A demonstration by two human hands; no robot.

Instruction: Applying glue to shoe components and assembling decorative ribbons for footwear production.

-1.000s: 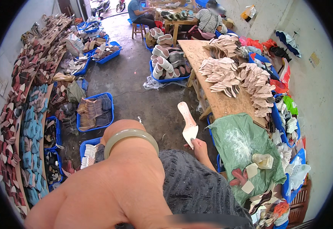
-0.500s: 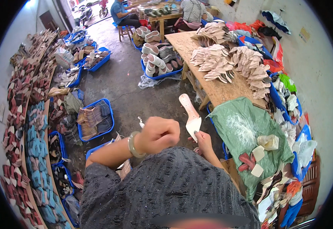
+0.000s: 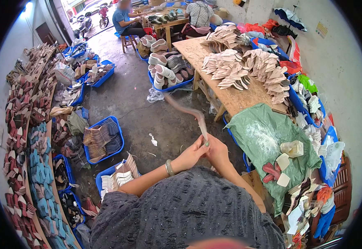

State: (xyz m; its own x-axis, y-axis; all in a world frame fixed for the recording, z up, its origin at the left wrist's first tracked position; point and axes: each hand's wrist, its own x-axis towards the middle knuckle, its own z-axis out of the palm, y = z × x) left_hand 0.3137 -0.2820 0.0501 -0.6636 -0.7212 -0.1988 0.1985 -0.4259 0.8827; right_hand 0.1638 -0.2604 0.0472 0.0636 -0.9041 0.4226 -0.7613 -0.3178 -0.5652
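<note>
Pinching the near end of a thin, pale shoe insole [image 3: 200, 119], the person's left hand [image 3: 191, 155] and right hand [image 3: 218, 150] meet in front of the body. The fingers of both hands are closed on that end; they overlap there, so I cannot tell just how each fingertip bears on it. The insole is nearly edge-on to the camera, above the concrete floor [image 3: 141, 124], its blurred far end pointing toward the upper left of the view. A pale bracelet [image 3: 169, 167] circles the left wrist. On the right is a wooden desk [image 3: 193, 52] with piled insoles [image 3: 226, 68]; nearer the body, a green sheet [image 3: 241, 121] dusted with white powder [image 3: 254, 135] bears a squarish container [image 3: 292, 148] and some red pieces [image 3: 270, 170].

The likeliest trouble is a slip: with the hold at 1 end only, the long free part could lever the insole out of the fingers, and a drop could dirty it on the floor, where a white scrap [image 3: 153, 140] lies. If the 2 hands twist against each other, so thin a piece could crease. A careless swing to the right could knock it against the desk edge.
</note>
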